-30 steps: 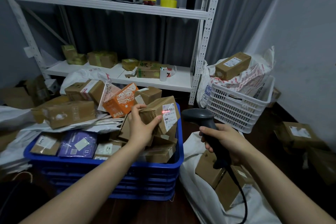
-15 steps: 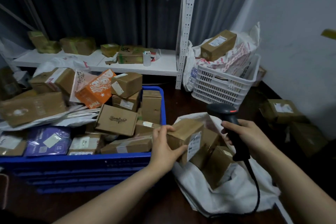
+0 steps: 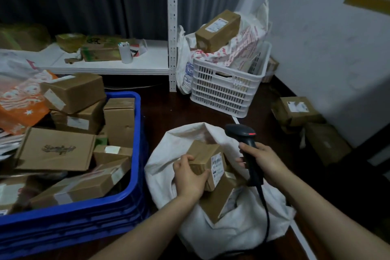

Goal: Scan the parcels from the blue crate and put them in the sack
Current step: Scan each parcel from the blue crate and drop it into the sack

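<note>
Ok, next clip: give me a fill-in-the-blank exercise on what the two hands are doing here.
The left hand grips a brown parcel at the mouth of the white ____. The right hand holds a black ____ with a red light on its head. The crate full of parcels to the left is ____.
Missing words: sack; scanner; blue.

Both forearms are bare, as are left hand (image 3: 190, 177) and right hand (image 3: 266, 162)

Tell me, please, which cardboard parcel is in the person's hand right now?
The small labelled box gripped by the left hand over the white sack; every other parcel lies unheld, many in the blue crate.
</note>
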